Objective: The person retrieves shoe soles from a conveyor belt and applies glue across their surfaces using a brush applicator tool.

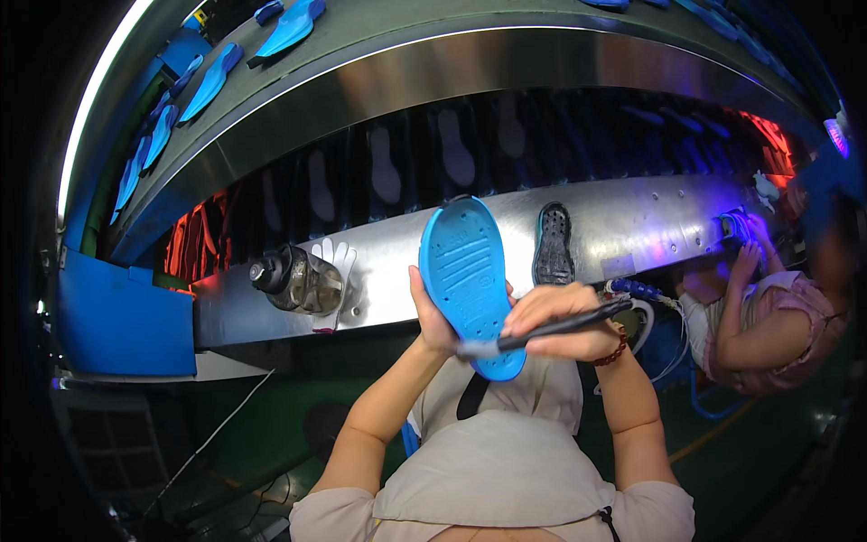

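A blue shoe sole point(469, 271) with ridges and small holes on its face is held up over my lap, partly above the steel bench edge. My left hand point(433, 315) grips it along its left side, thumb on the near edge. Between the fingers of my right hand point(559, 318) is a black-handled brush point(562, 326). Its pale, blurred tip crosses the lower part of the sole, close to my left wrist. Whether the bristles touch the surface I cannot tell. Beyond my right hand, a dark sole point(555, 244) with a blue-green edge lies on the bench.
A bottle with a black cap point(298, 279) stands on the steel bench point(386, 298), on or beside a white glove point(342, 261). Blue soles point(212, 81) line the upper conveyor belt point(433, 15). Red-lit strips point(203, 237) hang below it. At right, a co-worker point(765, 318) handles a shoe part.
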The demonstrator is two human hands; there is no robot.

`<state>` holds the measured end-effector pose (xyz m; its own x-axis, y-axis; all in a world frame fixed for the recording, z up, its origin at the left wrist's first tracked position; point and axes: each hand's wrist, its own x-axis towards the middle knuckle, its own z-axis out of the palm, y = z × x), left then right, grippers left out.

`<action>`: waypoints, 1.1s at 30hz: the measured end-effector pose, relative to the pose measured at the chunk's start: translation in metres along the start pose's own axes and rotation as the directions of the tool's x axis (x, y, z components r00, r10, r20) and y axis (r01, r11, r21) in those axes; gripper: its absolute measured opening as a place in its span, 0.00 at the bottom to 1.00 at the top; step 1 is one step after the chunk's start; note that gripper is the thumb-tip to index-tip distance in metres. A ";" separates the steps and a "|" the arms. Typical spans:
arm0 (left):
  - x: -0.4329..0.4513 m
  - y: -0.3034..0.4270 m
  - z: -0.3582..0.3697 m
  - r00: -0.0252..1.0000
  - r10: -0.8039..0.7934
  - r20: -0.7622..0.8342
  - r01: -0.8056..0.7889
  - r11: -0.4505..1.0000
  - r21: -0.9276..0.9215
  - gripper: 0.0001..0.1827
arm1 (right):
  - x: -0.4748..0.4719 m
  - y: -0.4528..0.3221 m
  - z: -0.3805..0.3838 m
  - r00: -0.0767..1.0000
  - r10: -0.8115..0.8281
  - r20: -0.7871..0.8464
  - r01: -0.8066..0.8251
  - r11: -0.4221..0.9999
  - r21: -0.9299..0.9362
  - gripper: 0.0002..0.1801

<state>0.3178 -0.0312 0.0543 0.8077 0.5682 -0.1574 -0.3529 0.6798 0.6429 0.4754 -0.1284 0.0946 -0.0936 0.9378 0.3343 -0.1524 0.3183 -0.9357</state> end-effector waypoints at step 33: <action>0.021 0.035 0.002 0.920 0.372 -0.122 -0.376 0.926 -0.013 0.54 | -0.023 0.015 -0.002 0.999 -0.028 -0.034 0.022 0.986 -0.168 0.12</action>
<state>0.3231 0.0035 0.0745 0.5544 0.8322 0.0033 -0.6372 0.4219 0.6450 0.4773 -0.1453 0.0727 -0.0555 0.9327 0.3564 0.0130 0.3576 -0.9338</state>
